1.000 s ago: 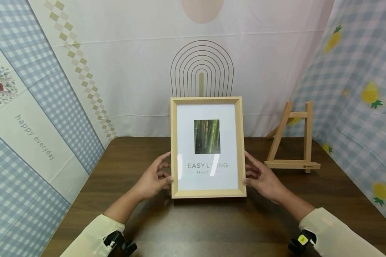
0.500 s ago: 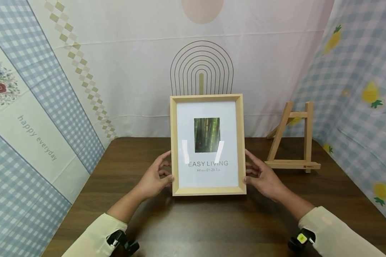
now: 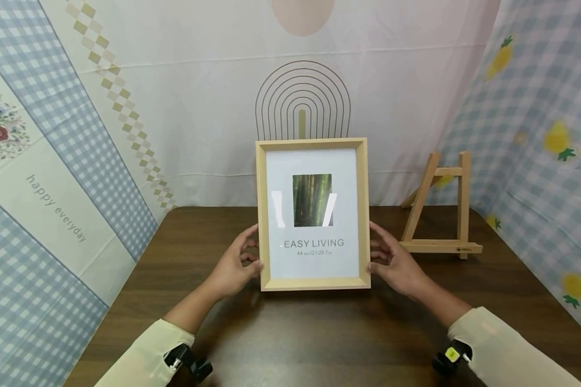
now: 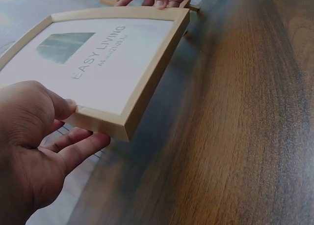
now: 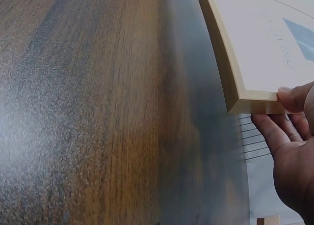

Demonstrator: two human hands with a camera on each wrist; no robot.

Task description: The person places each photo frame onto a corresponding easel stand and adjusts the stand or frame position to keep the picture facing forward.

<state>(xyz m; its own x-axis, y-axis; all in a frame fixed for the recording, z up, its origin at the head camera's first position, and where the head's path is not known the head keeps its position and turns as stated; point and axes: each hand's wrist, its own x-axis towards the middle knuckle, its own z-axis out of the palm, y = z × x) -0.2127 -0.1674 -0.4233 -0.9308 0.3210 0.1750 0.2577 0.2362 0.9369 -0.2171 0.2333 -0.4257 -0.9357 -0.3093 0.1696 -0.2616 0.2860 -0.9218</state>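
A light wood picture frame [image 3: 312,263] is held up, facing me, its white insert printed with a bamboo picture and "EASY LIVING". My left hand [image 3: 234,266] pinches its left side low down, thumb on the front rim and fingers at the side and behind. On the opposite side my right hand [image 3: 399,269] grips in the same way. In the left wrist view the left thumb [image 4: 61,107] presses the frame's rim near a corner. The right wrist view has the right thumb [image 5: 293,98] on the rim. The frame's back is hidden.
A small wooden easel [image 3: 440,246] stands on the brown wood table [image 3: 319,344], right of the frame. A white printed cloth [image 3: 198,118] hangs behind, and checked cloths [image 3: 528,177] line both sides.
The picture frame has risen slightly in the head view, with both hands keeping their grip. Light reflections on its front have shifted upward. The easel stays where it was.
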